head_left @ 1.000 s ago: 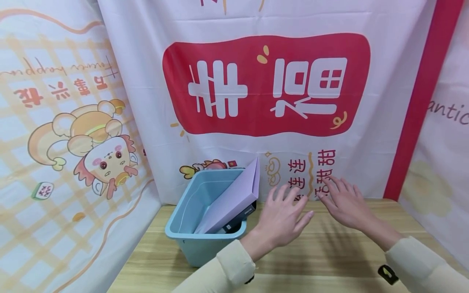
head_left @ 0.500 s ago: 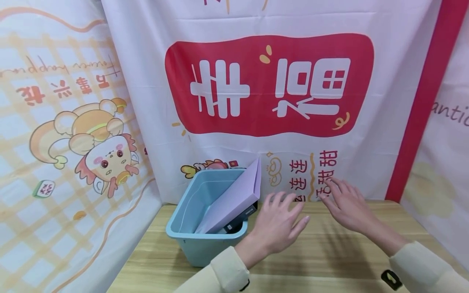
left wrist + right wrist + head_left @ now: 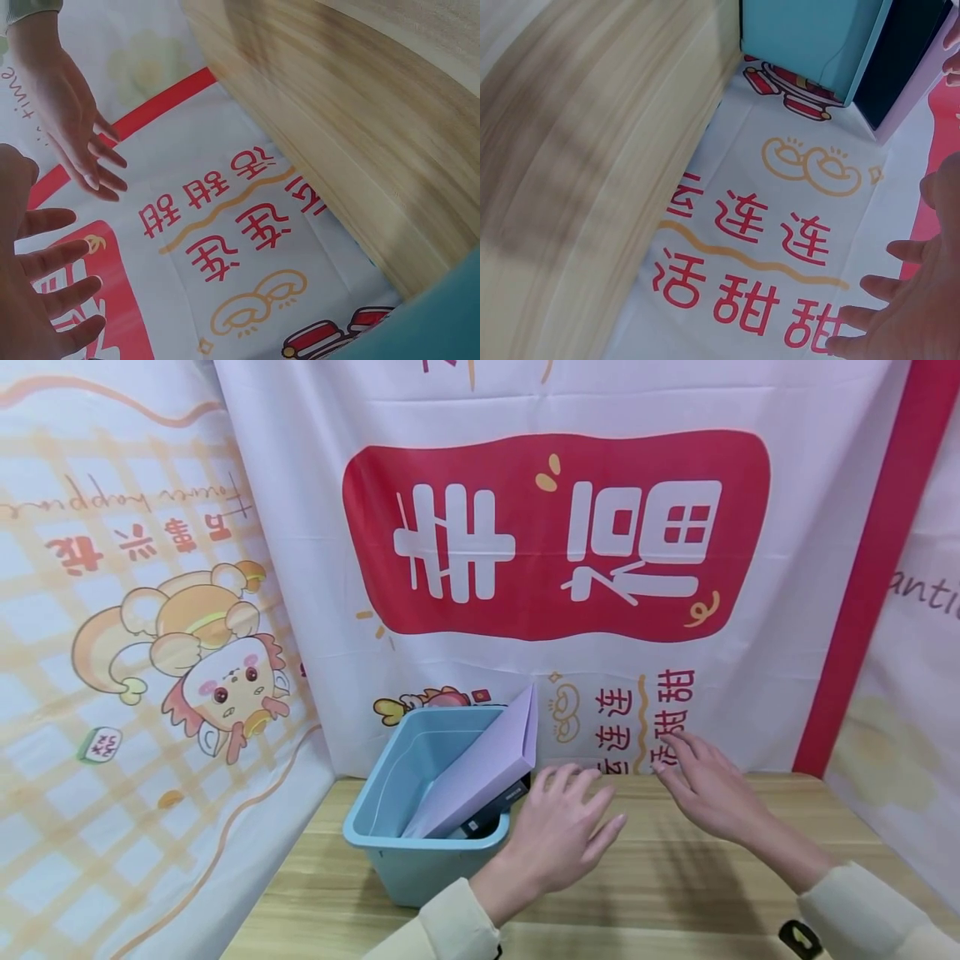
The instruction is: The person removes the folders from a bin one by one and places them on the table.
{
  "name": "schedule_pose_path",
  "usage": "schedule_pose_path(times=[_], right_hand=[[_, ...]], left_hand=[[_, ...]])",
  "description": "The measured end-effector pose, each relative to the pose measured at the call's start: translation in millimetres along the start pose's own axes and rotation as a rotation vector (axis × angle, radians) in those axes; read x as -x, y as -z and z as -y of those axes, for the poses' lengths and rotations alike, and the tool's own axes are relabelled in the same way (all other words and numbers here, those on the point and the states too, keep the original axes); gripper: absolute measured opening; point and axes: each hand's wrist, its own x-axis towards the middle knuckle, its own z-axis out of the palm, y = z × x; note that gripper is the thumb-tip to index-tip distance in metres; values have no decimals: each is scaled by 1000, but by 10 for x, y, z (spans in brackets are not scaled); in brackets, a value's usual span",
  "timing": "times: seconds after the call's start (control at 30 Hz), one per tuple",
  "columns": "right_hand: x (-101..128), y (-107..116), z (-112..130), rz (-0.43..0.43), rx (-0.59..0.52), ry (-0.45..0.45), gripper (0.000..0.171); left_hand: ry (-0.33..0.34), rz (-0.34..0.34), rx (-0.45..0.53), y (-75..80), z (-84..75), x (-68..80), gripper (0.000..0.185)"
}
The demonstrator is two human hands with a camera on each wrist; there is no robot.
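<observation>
Bin (image 3: pixel 420 827) unmoved since the earlier head frames: light blue plastic, smooth, rounded rim, standing on the wooden table (image 3: pixel 660 893) at its back left, close against the printed cloth backdrop (image 3: pixel 555 535). Lilac folder (image 3: pixel 483 768), flat and stiff, leans slantwise in the bin, its upper corner well above the rim; a dark box (image 3: pixel 495 802) lies under it, partly hidden, label too small to read. Both unchanged.

Left hand (image 3: pixel 558 831) has drawn back a little toward the person and sits lower in the head view than a second ago; fingers spread and straight, holding nothing, palm down above the table just right of the bin. Whether it touches the rim cannot be told. Right hand (image 3: pixel 708 789) likewise drifted slightly back; fingers straight, empty, fingertips near the backdrop's foot, apart from the left hand.

Table: pale wood grain, matte. Backdrop: thin white fabric, creased, red panel with white characters, red stripe at right. Cream sleeves (image 3: pixel 862 910) cover both wrists.

Nothing lies between hands and bin.
</observation>
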Motion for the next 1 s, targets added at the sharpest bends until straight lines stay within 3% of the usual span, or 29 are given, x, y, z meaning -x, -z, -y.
schedule_pose_path(times=[0.43, 0.8, 1.0], right_hand=[[17, 9, 119, 14, -28, 5, 62], [45, -9, 185, -6, -50, 38, 62], [53, -23, 248, -37, -89, 59, 62]], left_hand=[[-15, -26, 34, 43, -12, 109, 42], [-18, -147, 71, 47, 9, 216, 34], [5, -144, 121, 66, 31, 276, 33]])
